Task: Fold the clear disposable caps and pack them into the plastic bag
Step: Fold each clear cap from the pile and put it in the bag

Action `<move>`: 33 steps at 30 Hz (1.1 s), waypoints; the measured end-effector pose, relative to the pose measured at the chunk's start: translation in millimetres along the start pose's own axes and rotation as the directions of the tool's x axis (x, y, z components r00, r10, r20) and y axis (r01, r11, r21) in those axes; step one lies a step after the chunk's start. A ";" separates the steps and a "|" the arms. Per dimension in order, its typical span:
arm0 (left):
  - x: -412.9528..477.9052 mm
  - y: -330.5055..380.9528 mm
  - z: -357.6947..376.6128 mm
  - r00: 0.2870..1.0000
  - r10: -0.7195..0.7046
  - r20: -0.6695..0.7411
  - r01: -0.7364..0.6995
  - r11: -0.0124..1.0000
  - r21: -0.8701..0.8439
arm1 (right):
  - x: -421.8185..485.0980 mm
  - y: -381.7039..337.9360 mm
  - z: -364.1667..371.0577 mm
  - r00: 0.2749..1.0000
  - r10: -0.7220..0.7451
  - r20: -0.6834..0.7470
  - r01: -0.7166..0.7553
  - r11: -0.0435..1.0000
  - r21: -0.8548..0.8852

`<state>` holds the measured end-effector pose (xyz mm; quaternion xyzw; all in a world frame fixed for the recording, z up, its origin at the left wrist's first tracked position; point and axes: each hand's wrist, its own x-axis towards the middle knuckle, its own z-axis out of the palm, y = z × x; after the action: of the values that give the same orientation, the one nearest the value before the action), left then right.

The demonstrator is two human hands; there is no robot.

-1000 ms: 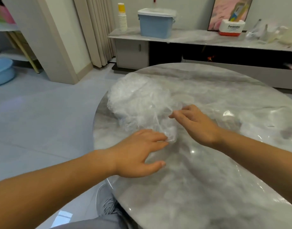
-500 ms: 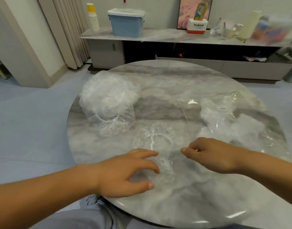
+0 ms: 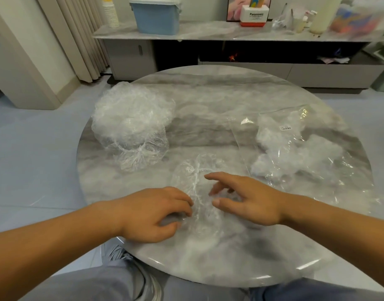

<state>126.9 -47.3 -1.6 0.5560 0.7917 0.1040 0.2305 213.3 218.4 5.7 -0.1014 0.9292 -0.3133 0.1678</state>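
Crinkly clear plastic cap (image 3: pixel 193 177) now lies at 6 o'clock, off the 10 o'clock cap heap (image 3: pixel 132 124); my left hand (image 3: pixel 152 213) pinches it, right hand (image 3: pixel 249 200) fingers splayed. Folding next, I reckon.

Soft, even indoor light leaves only a faint shadow on the table (image 3: pixel 208 101). Pale glare streaks its top and the plastic bag (image 3: pixel 295 148). Wide-angle distortion bends the edges, and the far shelf (image 3: pixel 208 33) looks soft.
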 end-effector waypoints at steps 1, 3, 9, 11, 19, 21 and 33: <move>0.0 -1.5 -0.3 1.000 -0.003 -0.008 0.003 1.000 0.004 | 0.7 0.5 -2.1 1.000 0.018 -0.020 -0.016 0.998 0.065; -2.4 -7.2 -0.5 1.000 -0.013 -0.026 0.014 1.000 0.017 | -1.0 3.4 -7.6 0.996 0.026 -0.081 -0.012 0.985 0.171; -9.3 -17.9 2.0 0.998 -0.016 -0.063 0.017 1.000 0.024 | -18.4 16.9 -21.8 0.999 -0.007 0.048 0.013 0.990 -0.138; -9.4 -19.0 2.6 0.998 0.010 -0.070 -0.007 0.999 0.047 | -20.4 19.1 -16.8 0.996 -0.055 0.070 0.076 0.938 -0.337; -0.7 -10.9 8.2 0.938 0.123 -0.324 -0.102 0.992 0.079 | -26.2 -9.9 5.9 0.945 -0.323 -0.056 0.304 0.928 -0.216; 3.7 -8.6 8.5 0.944 0.093 -0.316 -0.081 0.995 0.052 | -26.3 -7.0 15.9 0.948 -0.318 -0.017 0.308 0.927 -0.214; 17.1 -9.1 19.8 0.974 -0.096 -0.206 0.023 0.943 -0.332 | -20.6 8.2 19.6 0.995 -0.094 -0.018 0.089 0.975 -0.205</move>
<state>124.2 -36.5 -27.0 0.4709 0.8005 0.2875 0.2341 238.9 220.2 -8.9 -0.1565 0.9530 -0.2252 0.1290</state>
